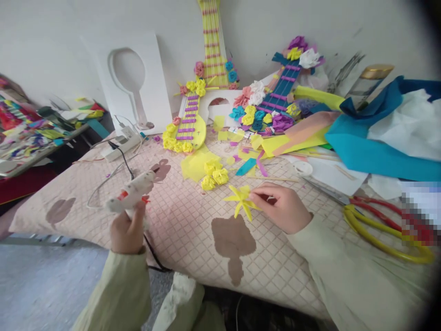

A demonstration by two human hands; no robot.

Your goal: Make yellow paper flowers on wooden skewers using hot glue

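My left hand (pixel 127 230) is closed round the handle of a white hot glue gun (pixel 132 191), its nozzle pointing up and to the right. In a pinch of thumb and fingers, my right hand (pixel 280 207) holds a yellow paper flower (pixel 242 201) with thin pointed petals, just above the tablecloth. Several crumpled yellow paper roses (pixel 214 175) lie in a small cluster beyond the flower. Behind them is a flat sheet of yellow paper (pixel 196 163).
Flower-trimmed paper instruments, one yellow (pixel 188 122) and one blue (pixel 280 92), lean at the back. Large scissors (pixel 375 216) lie at right beside blue paper (pixel 372 138). A power strip (pixel 124 142) with cords sits at left, before a white cut-out board (pixel 155 82).
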